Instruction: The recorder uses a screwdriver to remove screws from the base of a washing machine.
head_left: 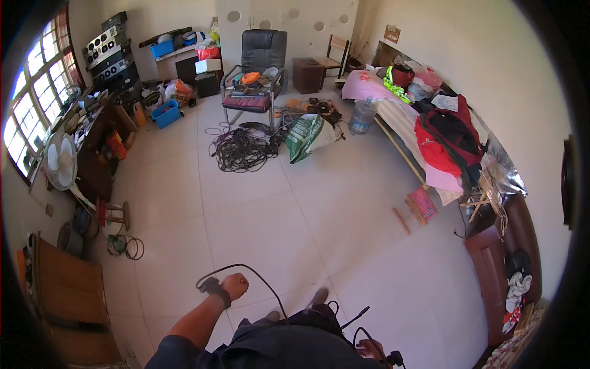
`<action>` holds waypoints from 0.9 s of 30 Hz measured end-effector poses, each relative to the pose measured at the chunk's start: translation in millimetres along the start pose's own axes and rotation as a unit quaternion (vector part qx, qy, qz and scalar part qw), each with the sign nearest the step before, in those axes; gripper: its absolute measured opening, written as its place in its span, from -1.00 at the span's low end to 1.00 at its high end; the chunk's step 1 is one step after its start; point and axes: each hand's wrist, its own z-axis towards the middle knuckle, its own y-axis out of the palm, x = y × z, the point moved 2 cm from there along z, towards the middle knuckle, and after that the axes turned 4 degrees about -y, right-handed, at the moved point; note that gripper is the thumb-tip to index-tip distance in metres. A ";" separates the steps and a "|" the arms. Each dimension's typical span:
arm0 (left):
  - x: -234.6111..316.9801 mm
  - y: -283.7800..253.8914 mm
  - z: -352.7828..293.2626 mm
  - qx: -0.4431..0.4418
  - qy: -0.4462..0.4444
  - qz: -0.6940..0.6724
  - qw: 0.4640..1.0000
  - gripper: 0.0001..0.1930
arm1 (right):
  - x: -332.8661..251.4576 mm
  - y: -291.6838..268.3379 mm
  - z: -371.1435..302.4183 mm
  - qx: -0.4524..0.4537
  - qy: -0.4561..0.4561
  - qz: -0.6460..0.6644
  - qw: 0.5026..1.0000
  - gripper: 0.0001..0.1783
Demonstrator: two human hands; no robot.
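Note:
My left hand (235, 286) is held out over the floor in front of my body, its fingers curled into a fist with nothing showing in them. A black band with a small device (216, 289) wraps that wrist, and a black cable (261, 280) arches from it back to my waist. Low at the right side of my body is my right hand (369, 349), partly hidden by black cables and a small black device (395, 357). Its fingers cannot be made out. Another black cable end (362, 312) sticks out near my waist.
Ahead lie a heap of black cable (243, 149) and a green-white sack (307, 136), before a black armchair (264, 52). A water jug (362, 117) stands beside the cluttered bed (393, 101). Right: small pink stool (421, 205), brown sofa (485, 252). Left: fan (60, 161), wooden cabinet (70, 283).

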 end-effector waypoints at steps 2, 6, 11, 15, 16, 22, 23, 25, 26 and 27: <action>29.0 1.8 47.8 0.013 0.000 0.000 1.000 -0.84 | -27.6 -6.7 19.5 0.056 -0.041 -0.233 0.970 -0.64; 81.2 24.9 100.7 0.010 -0.036 -0.039 0.999 -0.80 | -81.6 -63.3 86.5 -0.017 -0.241 -0.346 0.907 -0.64; 119.2 56.4 139.6 -0.017 -0.078 -0.058 0.995 -0.73 | -215.4 -113.2 131.8 -0.053 -0.423 -0.516 0.743 -0.65; 166.5 51.5 170.6 -0.023 -0.131 -0.064 0.989 -0.70 | -385.6 -82.9 97.4 0.036 -0.142 0.119 0.982 -0.78; 174.3 50.3 184.8 -0.025 -0.133 -0.064 0.989 -0.70 | -413.2 -91.7 116.2 0.015 -0.126 0.094 0.987 -0.78; 236.5 25.4 306.1 -0.040 -0.154 -0.079 0.984 -0.62 | -549.5 -55.9 157.7 0.082 -0.109 0.063 0.989 -0.79; 251.7 21.8 326.7 -0.041 -0.157 -0.081 0.983 -0.62 | -558.5 -52.2 161.7 0.072 -0.134 0.087 0.985 -0.84; 271.7 7.1 369.9 -0.011 -0.108 -0.128 0.986 -0.59 | -573.6 -50.9 180.9 0.026 -0.132 -0.005 0.991 -0.79; 286.1 5.8 403.0 -0.018 -0.101 -0.109 0.989 -0.56 | -574.4 -67.3 203.3 -0.047 -0.381 -0.140 0.913 -0.80; 298.1 -3.8 417.6 -0.016 -0.107 -0.112 0.988 -0.56 | -598.2 -52.1 194.8 -0.069 -0.408 -0.142 0.899 -0.84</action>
